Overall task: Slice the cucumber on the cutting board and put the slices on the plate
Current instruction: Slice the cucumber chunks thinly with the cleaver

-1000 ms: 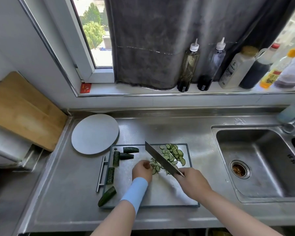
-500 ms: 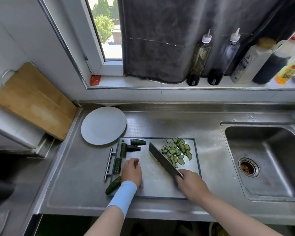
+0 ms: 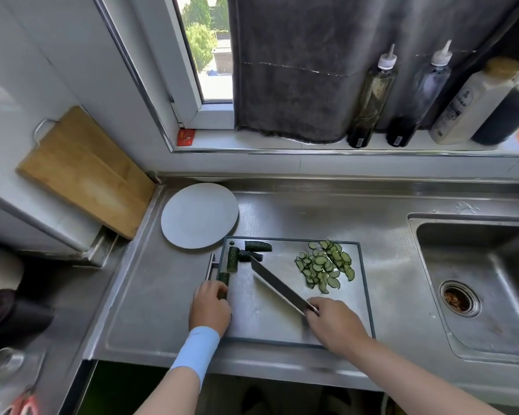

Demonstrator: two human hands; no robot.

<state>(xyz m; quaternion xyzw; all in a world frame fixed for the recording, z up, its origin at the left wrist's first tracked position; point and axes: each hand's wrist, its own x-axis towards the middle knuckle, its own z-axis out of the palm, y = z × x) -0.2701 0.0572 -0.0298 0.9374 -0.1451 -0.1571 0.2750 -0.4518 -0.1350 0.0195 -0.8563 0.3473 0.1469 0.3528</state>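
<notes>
The left hand [image 3: 210,307] reaches forward, fingers curled on a cucumber piece [image 3: 223,278] at the cutting board's [image 3: 267,324] left edge. The right hand [image 3: 333,322] grips the knife [image 3: 277,284], its blade slanting far-left. Farther right lie the slices [image 3: 324,266]. The plate [image 3: 200,215] sits beyond the board.

Steel counter [image 3: 297,211], sink [image 3: 474,283] right; dark curtain [image 3: 297,70] over sunlit window [image 3: 210,49].

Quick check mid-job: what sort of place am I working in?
Most likely a home kitchen: a stainless steel counter with a built-in sink, sauce and oil bottles on the windowsill, and a grey rectangular cutting board bearing pale green cucumber slices.
</notes>
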